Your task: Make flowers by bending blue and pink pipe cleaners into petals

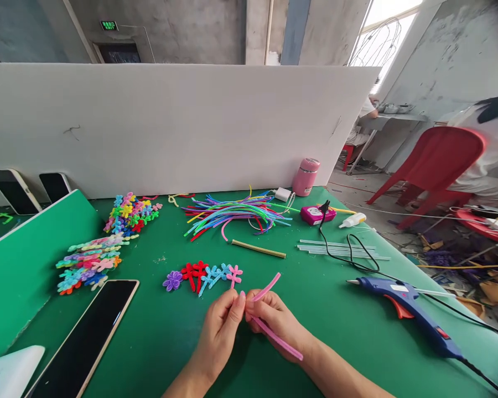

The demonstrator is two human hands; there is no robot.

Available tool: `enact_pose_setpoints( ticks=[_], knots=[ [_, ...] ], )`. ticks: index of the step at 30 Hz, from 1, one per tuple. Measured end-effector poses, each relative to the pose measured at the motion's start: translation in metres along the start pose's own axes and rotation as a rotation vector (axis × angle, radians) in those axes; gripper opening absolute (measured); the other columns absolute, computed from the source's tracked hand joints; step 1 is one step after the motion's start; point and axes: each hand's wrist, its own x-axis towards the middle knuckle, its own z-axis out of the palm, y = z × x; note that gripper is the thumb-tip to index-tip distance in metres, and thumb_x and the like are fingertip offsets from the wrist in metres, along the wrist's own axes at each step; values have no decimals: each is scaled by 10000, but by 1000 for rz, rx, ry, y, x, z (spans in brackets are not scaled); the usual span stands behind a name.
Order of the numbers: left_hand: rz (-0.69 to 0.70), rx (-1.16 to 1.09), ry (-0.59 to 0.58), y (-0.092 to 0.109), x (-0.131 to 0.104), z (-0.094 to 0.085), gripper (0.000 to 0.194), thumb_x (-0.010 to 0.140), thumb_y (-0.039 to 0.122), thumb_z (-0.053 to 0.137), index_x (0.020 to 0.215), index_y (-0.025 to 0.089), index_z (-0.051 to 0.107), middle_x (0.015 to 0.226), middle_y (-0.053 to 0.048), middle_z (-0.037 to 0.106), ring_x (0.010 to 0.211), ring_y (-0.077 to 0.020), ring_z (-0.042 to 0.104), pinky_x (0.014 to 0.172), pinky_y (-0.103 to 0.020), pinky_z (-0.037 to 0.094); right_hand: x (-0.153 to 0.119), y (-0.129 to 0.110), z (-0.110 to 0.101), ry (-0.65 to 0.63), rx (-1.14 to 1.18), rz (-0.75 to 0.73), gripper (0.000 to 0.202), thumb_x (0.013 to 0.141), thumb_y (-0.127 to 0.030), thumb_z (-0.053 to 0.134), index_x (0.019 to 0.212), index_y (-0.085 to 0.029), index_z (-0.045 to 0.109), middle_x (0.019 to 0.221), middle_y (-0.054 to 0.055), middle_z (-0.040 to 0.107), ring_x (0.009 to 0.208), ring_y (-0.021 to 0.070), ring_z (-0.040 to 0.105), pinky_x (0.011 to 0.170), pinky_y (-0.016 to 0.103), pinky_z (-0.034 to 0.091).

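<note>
A pink pipe cleaner (279, 338) is bent between my two hands, with two loose ends sticking out on the right. My left hand (222, 326) pinches it at the bend with thumb and fingers. My right hand (276, 320) is closed around it, close beside the left. Just beyond my hands lies a row of small pipe-cleaner flowers: a purple one (173, 281), red ones (194, 273), light blue ones (214, 276) and a pink one (234, 274). The pink flower's stem ends near my left fingertips.
Behind lie a pile of coloured pipe cleaners (240, 214) and a brown stick (258, 249). Finished flowers (93, 260) are heaped left, near a phone (87, 337). A glue gun (410, 309), its black cable, glue sticks (340, 250) and a pink bottle (306, 177) are right.
</note>
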Motion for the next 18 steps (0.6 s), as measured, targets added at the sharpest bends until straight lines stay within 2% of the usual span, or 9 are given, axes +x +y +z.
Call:
enact_pose_setpoints(
  ticks=[6, 8, 11, 15, 18],
  knots=[
    [-69, -182, 42, -7, 5, 0, 311, 813, 364, 425, 565, 186, 369, 556, 52, 281, 531, -97, 267, 487, -227, 249, -1, 1, -5, -41, -150, -50, 347, 736, -439, 537, 573, -132, 523, 462, -38, 440, 420, 49, 315, 428, 205, 190],
    [-74, -245, 89, -8, 7, 0, 306, 803, 360, 447, 562, 182, 387, 541, 55, 293, 521, -93, 269, 480, -222, 250, -1, 0, -6, -10, -137, -58, 386, 760, -474, 491, 586, -131, 514, 481, -32, 437, 425, 49, 301, 422, 205, 175],
    [-60, -331, 153, -4, 12, -1, 309, 780, 338, 493, 536, 177, 392, 510, 59, 323, 502, -86, 286, 479, -214, 263, -1, -5, -5, 114, -74, -119, 362, 739, -474, 515, 612, -135, 520, 494, -42, 411, 431, 49, 289, 416, 200, 162],
    [-35, -371, 212, 9, 20, -18, 324, 750, 322, 535, 499, 173, 394, 471, 63, 359, 477, -79, 331, 483, -207, 285, -3, -27, 1, 302, 52, -247, 283, 650, -425, 608, 670, -150, 542, 505, -56, 409, 427, 42, 277, 411, 184, 159],
    [-11, -396, 264, 22, 25, -40, 326, 729, 313, 560, 489, 172, 392, 446, 74, 341, 442, -69, 321, 464, -200, 284, -9, -57, 5, 327, 105, -346, 252, 600, -365, 653, 703, -159, 550, 536, -57, 434, 431, 37, 295, 409, 170, 180]
  ],
)
